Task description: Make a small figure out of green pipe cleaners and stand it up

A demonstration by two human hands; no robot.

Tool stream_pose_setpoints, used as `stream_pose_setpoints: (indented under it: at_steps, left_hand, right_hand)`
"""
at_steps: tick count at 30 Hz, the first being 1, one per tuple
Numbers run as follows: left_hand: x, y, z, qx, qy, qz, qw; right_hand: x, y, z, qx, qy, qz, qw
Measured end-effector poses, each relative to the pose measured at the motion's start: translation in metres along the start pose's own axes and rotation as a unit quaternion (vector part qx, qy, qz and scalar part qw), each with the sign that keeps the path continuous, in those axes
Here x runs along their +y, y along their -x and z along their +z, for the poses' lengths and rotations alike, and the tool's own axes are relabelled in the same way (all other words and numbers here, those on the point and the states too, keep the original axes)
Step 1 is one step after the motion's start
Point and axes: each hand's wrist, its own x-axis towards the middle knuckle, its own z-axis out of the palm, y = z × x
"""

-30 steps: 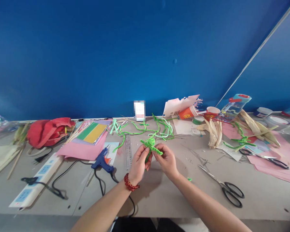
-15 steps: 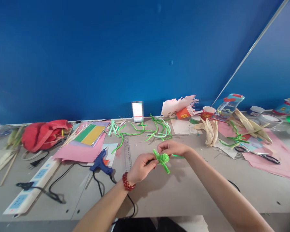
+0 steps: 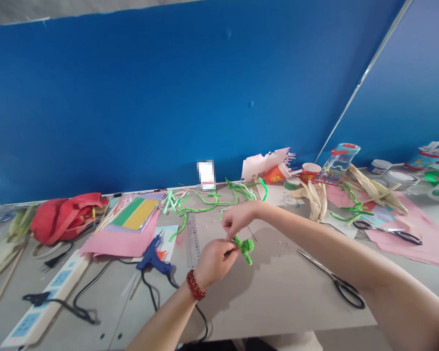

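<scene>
A small bright green pipe-cleaner figure [image 3: 246,247], with a round coiled part and short stubs, sticks out past the fingertips of my left hand [image 3: 212,262]. That hand is closed, pinching it between thumb and fingers, and has a red bead bracelet [image 3: 195,285] at its wrist. My right hand [image 3: 238,219] is closed just above, fingertips pressed together against the left fingers at the figure's near side. A green pipe cleaner [image 3: 264,189] rises behind the right wrist; its lower part is hidden by that hand.
Scissors [image 3: 332,279] lie below my right forearm. A clear ruler [image 3: 193,239], a blue glue gun [image 3: 154,256] with cord and a power strip [image 3: 47,298] are on the left. Loose green pipe cleaners [image 3: 208,202] lie behind the hands. Dried husks [image 3: 314,201] and paper cups [image 3: 278,173] stand farther right.
My right hand has swung left and over my left hand, its forearm now lying more level. The green strand's end has come up behind the wrist. Scissors on the table have come into sight.
</scene>
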Motion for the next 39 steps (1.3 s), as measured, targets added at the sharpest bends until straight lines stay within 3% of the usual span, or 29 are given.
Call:
stream_pose_setpoints:
  at_steps: [2,4,7,12,19,23,27,32,36,39]
  left_hand:
    - [0.002,0.0,-0.001,-0.001,0.008,-0.027,1.0]
    - [0.004,0.0,-0.002,0.005,0.032,-0.046,0.998]
    - [0.004,-0.001,-0.003,0.016,0.067,-0.075,0.995]
    - [-0.003,-0.002,-0.001,0.014,0.11,-0.14,0.984]
    - [-0.018,-0.005,0.006,0.081,0.291,-0.23,0.925]
    - [-0.016,-0.008,0.0,0.127,0.35,-0.219,0.902]
    - [-0.005,-0.009,-0.006,0.141,0.47,-0.192,0.85]
    - [0.005,-0.007,-0.006,0.136,0.557,-0.18,0.8]
    - [0.005,-0.005,-0.007,0.129,0.587,-0.17,0.781]
    - [0.003,-0.004,-0.007,0.108,0.596,-0.155,0.781]
  right_hand:
    - [-0.017,-0.003,-0.001,0.056,0.119,0.016,0.991]
    - [-0.032,-0.004,-0.001,0.066,0.187,0.031,0.98]
    - [-0.044,-0.004,0.001,0.081,0.239,0.04,0.967]
    - [-0.052,-0.008,0.014,0.161,0.278,0.058,0.945]
    - [-0.062,0.006,0.042,0.306,0.218,-0.005,0.927]
    - [-0.063,0.027,0.064,0.358,0.243,0.036,0.901]
    - [-0.057,0.043,0.088,0.36,0.286,0.11,0.881]
    - [-0.044,0.05,0.121,0.47,0.257,0.091,0.84]
    - [-0.031,0.051,0.137,0.531,0.174,0.057,0.828]
    - [-0.02,0.05,0.137,0.548,0.038,0.035,0.835]
